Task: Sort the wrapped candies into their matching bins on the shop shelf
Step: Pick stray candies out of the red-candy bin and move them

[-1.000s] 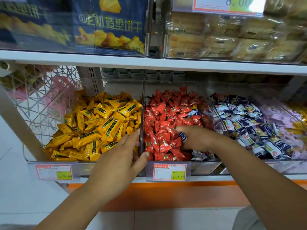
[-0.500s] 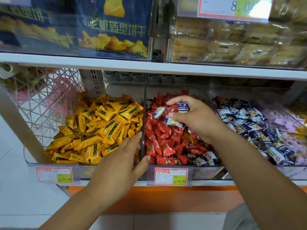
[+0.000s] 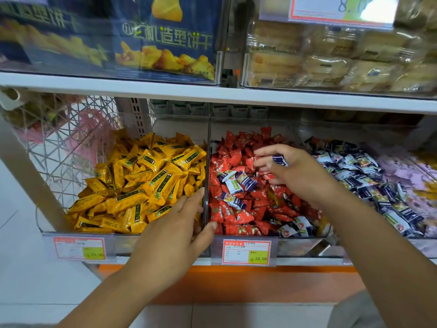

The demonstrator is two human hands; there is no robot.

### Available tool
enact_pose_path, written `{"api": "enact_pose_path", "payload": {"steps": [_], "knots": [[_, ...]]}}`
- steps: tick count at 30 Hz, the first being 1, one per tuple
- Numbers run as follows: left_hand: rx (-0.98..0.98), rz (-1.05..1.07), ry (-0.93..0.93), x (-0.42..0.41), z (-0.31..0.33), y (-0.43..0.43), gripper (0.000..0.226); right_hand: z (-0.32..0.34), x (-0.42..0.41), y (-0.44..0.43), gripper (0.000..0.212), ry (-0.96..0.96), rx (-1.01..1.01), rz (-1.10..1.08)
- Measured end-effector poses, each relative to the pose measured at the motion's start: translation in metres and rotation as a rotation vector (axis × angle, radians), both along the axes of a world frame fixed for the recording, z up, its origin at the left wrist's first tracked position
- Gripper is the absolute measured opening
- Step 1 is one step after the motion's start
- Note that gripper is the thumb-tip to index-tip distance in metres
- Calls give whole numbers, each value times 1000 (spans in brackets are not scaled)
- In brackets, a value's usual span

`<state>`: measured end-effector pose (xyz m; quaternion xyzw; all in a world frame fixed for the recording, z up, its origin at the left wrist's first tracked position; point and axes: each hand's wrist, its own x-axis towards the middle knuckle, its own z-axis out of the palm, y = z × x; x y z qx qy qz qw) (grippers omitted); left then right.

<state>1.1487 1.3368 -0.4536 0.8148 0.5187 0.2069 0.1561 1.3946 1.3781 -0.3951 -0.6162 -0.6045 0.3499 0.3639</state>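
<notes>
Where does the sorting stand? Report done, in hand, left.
Done: the yellow bin shows only yellow wrappers. In hand: the right hand pinches one blue-and-white candy over the red bin. Left: several blue-and-white strays lie among the red candies, while the left hand grips the divider.

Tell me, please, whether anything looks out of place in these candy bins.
Yes: several blue-and-white candies lie scattered among the red candies in the middle bin, though they match the pile in the bin to its right. The right hand pinches one more above the red ones.
</notes>
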Motion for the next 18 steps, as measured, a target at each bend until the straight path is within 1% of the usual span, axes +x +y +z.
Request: {"api": "enact_pose_path", "payload": {"steps": [3,5,6,8,10,12,16,18], "knots": [[6,-4,0,0,-1,0,66,1,-7,-3,26,-144,126,-15],[10,0,0,0,-1,-1,66,-5,-18,-1,23,-270,135,40],[10,0,2,0,0,-1,66,-10,-24,1,27,-357,116,77],[9,-1,-2,0,0,-1,66,-24,-36,3,44,-517,40,140],[6,-2,0,0,0,-1,66,-37,-43,5,56,-620,16,173],[11,2,12,0,0,-1,66,-41,-45,7,55,-636,69,175],[6,-2,15,0,0,0,69,-39,-38,9,32,-577,167,144],[-2,-4,9,0,0,0,69,-36,-33,8,26,-513,196,117]]}}
